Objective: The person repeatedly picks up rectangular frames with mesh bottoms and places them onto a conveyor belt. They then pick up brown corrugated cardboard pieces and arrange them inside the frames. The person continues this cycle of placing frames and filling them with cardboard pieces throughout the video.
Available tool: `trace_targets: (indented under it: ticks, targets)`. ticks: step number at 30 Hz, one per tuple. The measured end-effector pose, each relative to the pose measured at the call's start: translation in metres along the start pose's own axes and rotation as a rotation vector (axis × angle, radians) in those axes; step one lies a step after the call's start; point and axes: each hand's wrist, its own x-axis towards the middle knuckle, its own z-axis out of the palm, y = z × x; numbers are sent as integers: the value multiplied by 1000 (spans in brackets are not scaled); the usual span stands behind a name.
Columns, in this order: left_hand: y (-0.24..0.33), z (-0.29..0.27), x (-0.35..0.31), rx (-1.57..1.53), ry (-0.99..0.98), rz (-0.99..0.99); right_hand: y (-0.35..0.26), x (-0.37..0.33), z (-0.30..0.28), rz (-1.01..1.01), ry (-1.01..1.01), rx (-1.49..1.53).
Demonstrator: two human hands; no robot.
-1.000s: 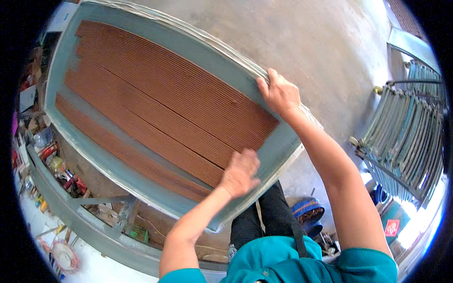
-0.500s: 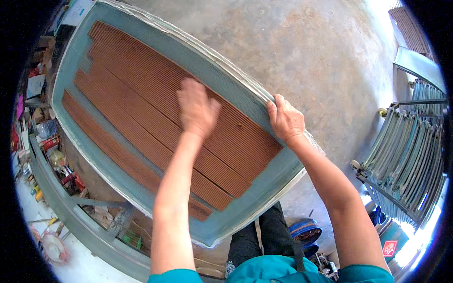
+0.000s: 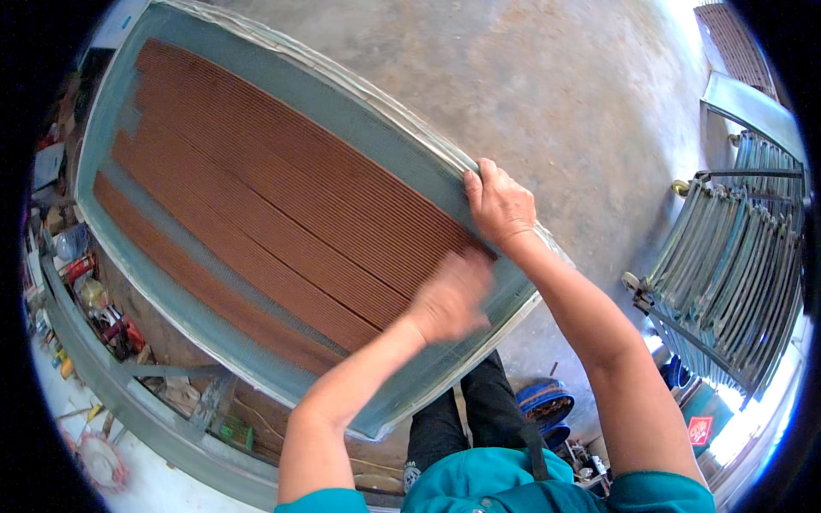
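Observation:
A large framed mesh screen (image 3: pixel 402 402) is tilted in front of me, with a pale, wrapped-looking border. On its blue-grey mesh lie rows of thin, dark brown sticks (image 3: pixel 256 171), packed side by side in long bands. A narrower strip of the same brown sticks (image 3: pixel 197 265) lies apart along the near left side. My right hand (image 3: pixel 503 203) is closed round the frame's far right edge. Smeared by motion, my left hand (image 3: pixel 453 297) is over the right end of the stick rows; its fingers cannot be made out clearly.
At the right stands a rack of stacked mesh frames (image 3: pixel 727 274). Blue round tubs (image 3: pixel 545 402) sit on the concrete floor (image 3: pixel 547 85) near my legs. A metal rail (image 3: pixel 94 350) and cluttered tools and bottles (image 3: pixel 103 295) line the left.
My left hand has swept right and nearer to me, from mid-rows to their right end. A small bit lying on the sticks no longer shows. The screen and right hand shifted slightly left in view.

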Motion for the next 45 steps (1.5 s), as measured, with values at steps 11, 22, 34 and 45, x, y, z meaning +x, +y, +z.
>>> trace_targets:
  ticks: [11,22,34,45]
  targets:
    - [77,62,-50,-585,-85,354,-7,-3,-6,19,-21,-24]
    - [259,78,-266,-258,400,-694,8,-9,-14,-74,-138,-138]
    - [424,270,-214,-874,1247,-2081,40,-128,-40,-942,-747,-546]
    - [561,408,130,-2287,2756,-2348,-137,-252,-44,-1010,-979,-956]
